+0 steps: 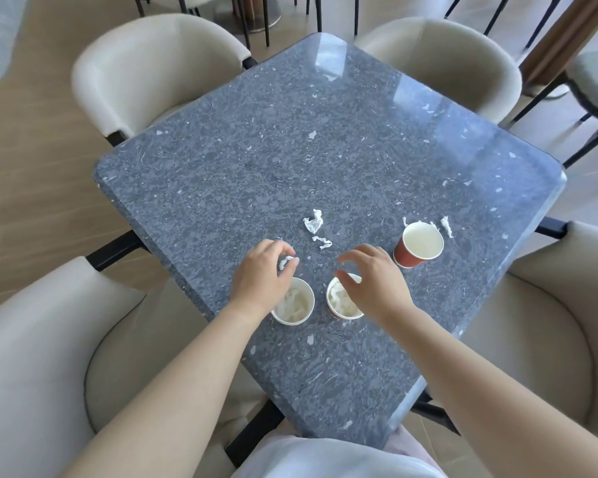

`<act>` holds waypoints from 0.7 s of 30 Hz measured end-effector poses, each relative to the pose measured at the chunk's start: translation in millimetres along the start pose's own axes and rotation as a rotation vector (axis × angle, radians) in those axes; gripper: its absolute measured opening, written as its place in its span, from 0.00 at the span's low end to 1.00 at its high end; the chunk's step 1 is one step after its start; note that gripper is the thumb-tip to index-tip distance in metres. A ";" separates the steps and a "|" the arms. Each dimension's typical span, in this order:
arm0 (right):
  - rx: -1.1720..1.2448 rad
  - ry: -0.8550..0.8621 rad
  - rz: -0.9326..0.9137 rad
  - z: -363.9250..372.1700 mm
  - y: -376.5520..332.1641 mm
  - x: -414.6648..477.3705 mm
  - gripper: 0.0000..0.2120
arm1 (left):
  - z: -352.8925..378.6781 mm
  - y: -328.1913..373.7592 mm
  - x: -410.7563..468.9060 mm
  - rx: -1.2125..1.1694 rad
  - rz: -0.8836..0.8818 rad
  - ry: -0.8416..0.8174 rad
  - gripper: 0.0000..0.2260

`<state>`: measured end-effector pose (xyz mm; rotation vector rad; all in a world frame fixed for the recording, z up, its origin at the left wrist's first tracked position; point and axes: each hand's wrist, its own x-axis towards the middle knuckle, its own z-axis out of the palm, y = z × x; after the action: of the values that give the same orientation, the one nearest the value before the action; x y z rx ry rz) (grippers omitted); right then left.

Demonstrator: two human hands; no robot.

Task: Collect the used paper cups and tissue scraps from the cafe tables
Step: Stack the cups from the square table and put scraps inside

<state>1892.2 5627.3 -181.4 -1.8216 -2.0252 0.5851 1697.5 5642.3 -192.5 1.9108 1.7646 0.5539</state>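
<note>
Three red paper cups stand on the grey speckled table (256, 160). The left cup (299, 307) and the middle cup (339, 303) hold crumpled tissue. The right cup (418, 244) looks empty inside, with tissue scraps (446, 225) lying behind its rim. My left hand (263, 270) pinches a small tissue scrap (285, 262) just above the left cup. My right hand (373, 277) hovers over the middle cup with fingers spread and nothing in it. Two more tissue scraps (313, 220) (321, 241) lie on the table beyond both hands.
Beige upholstered chairs surround the table: two at the far side (145, 70) (442, 63) and two near me (32, 357) (549, 322). Other chairs and a table base stand on the wooden floor at the back.
</note>
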 end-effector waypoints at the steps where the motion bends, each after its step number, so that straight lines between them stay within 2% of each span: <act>1: -0.004 -0.009 -0.007 -0.2 1.8 6.0 0.09 | 0.7 -0.7 5.6 -0.001 -0.009 -0.003 0.06; 8: 0.004 -0.111 -0.044 9.9 15.8 57.8 0.10 | 19.5 -13.6 45.1 0.013 -0.090 -0.067 0.05; 13: -0.018 -0.253 -0.025 34.8 33.4 95.7 0.12 | 39.1 -29.4 74.1 0.045 -0.150 -0.214 0.06; 17: -0.037 -0.393 0.002 55.9 48.0 114.2 0.15 | 50.1 -41.2 86.9 0.077 -0.185 -0.385 0.11; 21: 0.002 -0.421 0.011 70.4 59.2 125.2 0.14 | 57.6 -48.7 92.4 0.141 -0.192 -0.451 0.09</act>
<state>1892.2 5752.0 -273.9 -1.8264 -2.2698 1.0473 1700.6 5732.9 -270.1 1.7543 1.6892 -0.0718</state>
